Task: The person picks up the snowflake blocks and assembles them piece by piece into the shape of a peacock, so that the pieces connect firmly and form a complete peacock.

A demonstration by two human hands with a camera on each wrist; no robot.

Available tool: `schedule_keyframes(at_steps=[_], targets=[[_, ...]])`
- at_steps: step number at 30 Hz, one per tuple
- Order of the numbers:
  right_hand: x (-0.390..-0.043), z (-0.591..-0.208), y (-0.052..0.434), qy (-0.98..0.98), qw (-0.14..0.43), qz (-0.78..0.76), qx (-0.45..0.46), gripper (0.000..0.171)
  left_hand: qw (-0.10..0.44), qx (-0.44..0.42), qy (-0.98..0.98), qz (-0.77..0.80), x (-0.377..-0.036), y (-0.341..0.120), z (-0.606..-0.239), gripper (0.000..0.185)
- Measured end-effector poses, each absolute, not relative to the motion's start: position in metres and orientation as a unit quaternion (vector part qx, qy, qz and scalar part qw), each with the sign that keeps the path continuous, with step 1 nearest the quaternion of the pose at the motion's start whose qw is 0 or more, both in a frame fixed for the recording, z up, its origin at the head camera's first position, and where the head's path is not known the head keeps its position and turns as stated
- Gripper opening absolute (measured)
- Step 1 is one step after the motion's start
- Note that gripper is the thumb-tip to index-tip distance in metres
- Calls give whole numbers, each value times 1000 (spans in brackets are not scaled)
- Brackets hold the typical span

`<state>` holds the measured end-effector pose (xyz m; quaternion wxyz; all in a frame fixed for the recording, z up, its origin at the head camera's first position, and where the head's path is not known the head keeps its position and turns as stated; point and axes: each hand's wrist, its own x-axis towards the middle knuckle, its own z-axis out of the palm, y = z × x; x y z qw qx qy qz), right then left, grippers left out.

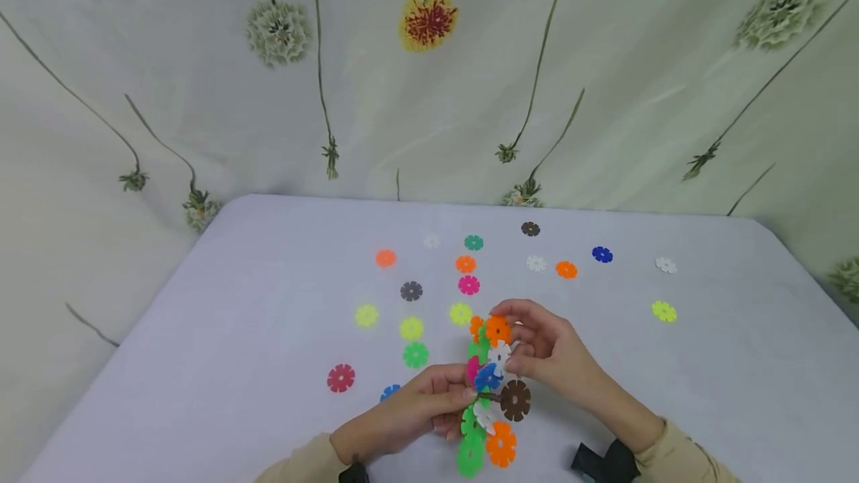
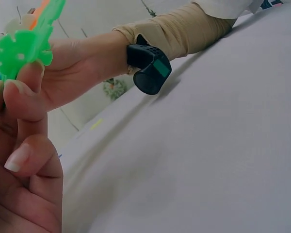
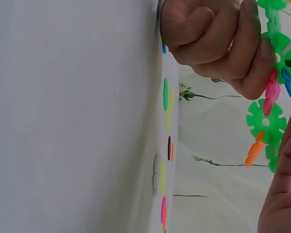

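The bunch of snap-together flower discs was light, stiff plastic that could pop apart, so near me above the table my left hand pinched its middle and my right hand pinched the top.

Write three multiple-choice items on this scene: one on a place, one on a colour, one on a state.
1. Where does the red disc lie?
A. on the table, left of the left hand
B. inside the cluster
C. beside the blue disc

2. What colour is the cluster's lowest-left disc?
A. brown
B. green
C. white

3. How is the cluster held?
A. it lies loose on the table
B. the left hand alone grips it
C. both hands grip it, the right hand near its top

Answers: 1 A, the disc lies alone on the cloth; 2 B, it shows green in the head view; 3 C, fingers of both hands close on it.
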<state>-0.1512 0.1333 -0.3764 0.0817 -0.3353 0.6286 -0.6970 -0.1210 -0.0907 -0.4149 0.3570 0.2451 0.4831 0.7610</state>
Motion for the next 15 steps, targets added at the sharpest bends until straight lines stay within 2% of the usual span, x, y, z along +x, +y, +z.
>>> schedule_keyframes(at_steps=[3,9,15], targets=[[-151,-376,132,623,97,-704,-328,44,354,259,481,759,-121,-90,-415,39],[-152,-377,130,597,125,-718,-337,43,353,267,484,755,-121,-91,-413,38],[-151,-376,131,615,116,-705,-334,42,347,266,489,755,-120,-89,-413,35]])
